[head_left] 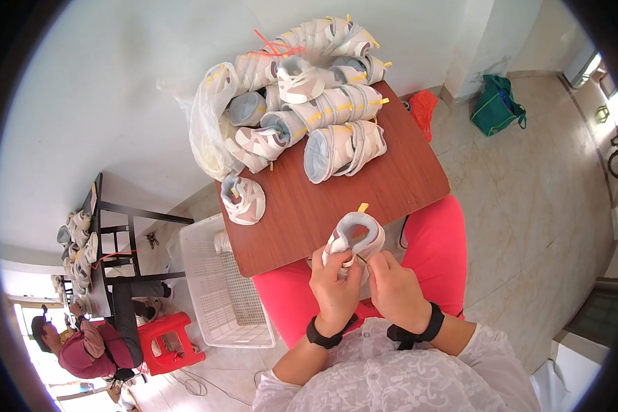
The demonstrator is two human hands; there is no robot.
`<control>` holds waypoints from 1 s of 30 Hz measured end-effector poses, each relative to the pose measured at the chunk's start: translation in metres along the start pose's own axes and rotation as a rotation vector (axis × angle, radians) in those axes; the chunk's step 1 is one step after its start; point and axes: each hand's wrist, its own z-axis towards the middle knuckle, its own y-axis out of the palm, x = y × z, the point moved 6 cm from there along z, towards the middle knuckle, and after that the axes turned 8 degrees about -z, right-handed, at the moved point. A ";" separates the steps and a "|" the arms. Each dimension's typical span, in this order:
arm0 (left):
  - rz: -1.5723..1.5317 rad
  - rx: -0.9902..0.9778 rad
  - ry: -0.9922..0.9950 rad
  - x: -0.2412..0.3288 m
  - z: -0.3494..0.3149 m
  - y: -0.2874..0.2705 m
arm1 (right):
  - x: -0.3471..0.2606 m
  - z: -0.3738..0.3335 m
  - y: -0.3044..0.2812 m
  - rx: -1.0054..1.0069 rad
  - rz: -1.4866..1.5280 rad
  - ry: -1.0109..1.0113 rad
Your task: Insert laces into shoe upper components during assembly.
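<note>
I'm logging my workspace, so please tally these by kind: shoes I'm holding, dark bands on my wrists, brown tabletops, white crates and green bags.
Held shoe: 1
Dark wristbands: 2
Brown tabletop: 1
White crate: 1
Green bag: 1
Total: 6

Green bag (498,110) on tiled floor (529,199), red plastic bag (424,113), white crate (200,288), red stool (163,340), co-worker (86,353) at the left
</note>
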 end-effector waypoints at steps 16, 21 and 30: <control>-0.128 -0.073 -0.134 -0.009 0.008 0.001 | 0.010 0.004 -0.003 0.084 0.186 -0.009; -0.129 -0.099 -0.183 -0.016 0.008 -0.001 | 0.006 0.004 -0.004 0.035 0.046 -0.031; -0.087 -0.097 -0.094 -0.006 0.008 0.002 | 0.007 0.008 0.002 0.076 0.101 -0.008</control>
